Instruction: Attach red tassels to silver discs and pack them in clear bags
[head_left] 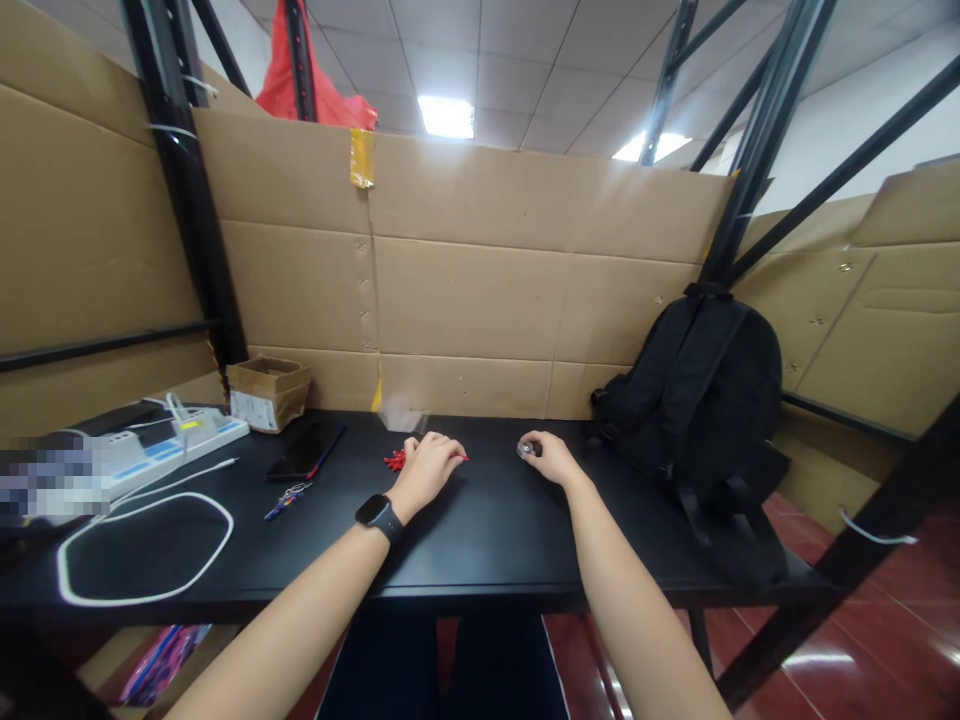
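My left hand [431,470], with a dark watch on its wrist, is just above the black table [480,540]. Its fingers are pinched together, and a tiny red piece [466,458] shows at the fingertips. A small heap of red pieces [394,460] lies on the table at the left side of this hand, partly hidden by it. Further right, my right hand [556,460] is closed on a small round, shiny, see-through thing [523,450]; the fingers cover part of it, so its exact kind is unclear.
A black backpack [705,390] stands at the right. To the left are a phone [306,450], a bunch of small colourful items [287,500], an opened cardboard box [271,392], a power strip [180,448] and a looped white cable [142,602]. Clear plastic [403,413] lies by the cardboard wall [465,300].
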